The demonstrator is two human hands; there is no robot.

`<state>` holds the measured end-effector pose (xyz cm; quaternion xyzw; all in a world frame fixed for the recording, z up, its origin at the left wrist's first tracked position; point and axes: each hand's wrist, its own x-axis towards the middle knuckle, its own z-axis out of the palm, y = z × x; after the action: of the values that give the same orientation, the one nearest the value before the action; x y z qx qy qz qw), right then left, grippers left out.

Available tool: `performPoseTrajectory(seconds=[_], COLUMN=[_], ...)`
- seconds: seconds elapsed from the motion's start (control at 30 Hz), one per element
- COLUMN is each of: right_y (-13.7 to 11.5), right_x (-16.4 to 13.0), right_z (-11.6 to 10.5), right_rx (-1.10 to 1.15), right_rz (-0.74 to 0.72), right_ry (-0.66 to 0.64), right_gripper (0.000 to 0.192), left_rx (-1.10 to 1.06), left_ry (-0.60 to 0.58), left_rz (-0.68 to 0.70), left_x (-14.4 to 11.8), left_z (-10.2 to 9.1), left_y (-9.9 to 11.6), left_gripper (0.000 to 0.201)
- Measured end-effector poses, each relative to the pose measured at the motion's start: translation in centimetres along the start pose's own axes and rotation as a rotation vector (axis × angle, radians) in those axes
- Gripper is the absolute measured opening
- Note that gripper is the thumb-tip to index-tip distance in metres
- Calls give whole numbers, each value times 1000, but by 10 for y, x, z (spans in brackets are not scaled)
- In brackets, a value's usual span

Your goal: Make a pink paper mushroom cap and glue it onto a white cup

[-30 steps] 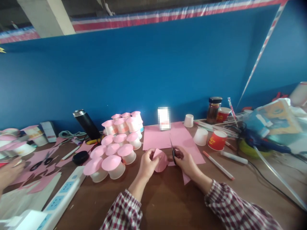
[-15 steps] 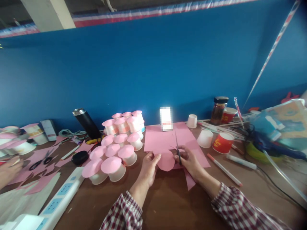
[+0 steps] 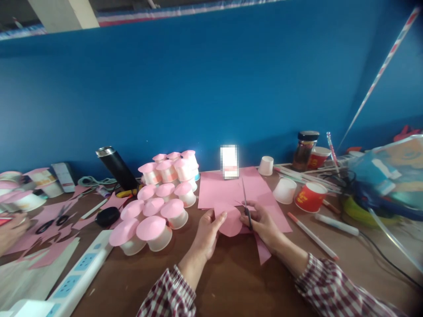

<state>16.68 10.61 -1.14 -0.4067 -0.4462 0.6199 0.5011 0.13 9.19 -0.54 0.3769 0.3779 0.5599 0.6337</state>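
Note:
My left hand [image 3: 209,233] pinches the left edge of a rounded piece of pink paper [image 3: 231,223], thumb on top. In my right hand [image 3: 264,224] is a pair of scissors [image 3: 247,212], its blades pointing away from me beside the right edge of that piece. The fingers of this hand are closed around the handles. Beyond both hands lie pink paper sheets [image 3: 216,189] on the brown table. A pink scrap [image 3: 263,250] hangs below my right hand.
Paper cups with pink cone tops [image 3: 154,226] stand in rows to the left, near a power strip [image 3: 77,268] and a black flask [image 3: 117,167]. At right are a white cup [image 3: 284,190], a red cup [image 3: 310,197] and a marker [image 3: 312,235]. A co-worker's hand [image 3: 15,231] shows far left.
The view has tilted slightly downward. My hands keep nearly the same position, holding the paper and scissors. The co-worker's hand at far left has shifted slightly.

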Motion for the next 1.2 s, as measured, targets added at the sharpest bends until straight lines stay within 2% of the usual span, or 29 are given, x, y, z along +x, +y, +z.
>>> performPoseTrajectory(seconds=[0.2,0.33,0.5,0.87,1.2], right_y=[1,1,-1,-1,1], right_x=[0,0,-2,-6,-6], right_z=[-2,-2,1,8,10], right_rx=[49,16,-43,-29,-33], right_rz=[-62,-82,-83,-31,-61], right_ry=[97,118,65,5,-31], right_gripper=[62,61,59,58,57], left_rx=[106,209,237,178,151], left_ry=[-73,-77,-45,55,95], left_rz=[-15,33,80,-5,-5], left_x=[-3,-3,0,1,0], left_z=[4,4,1,-1,1], left_y=[-7,-13,-15,-17,-15], left_gripper=[40,35,33,35,41])
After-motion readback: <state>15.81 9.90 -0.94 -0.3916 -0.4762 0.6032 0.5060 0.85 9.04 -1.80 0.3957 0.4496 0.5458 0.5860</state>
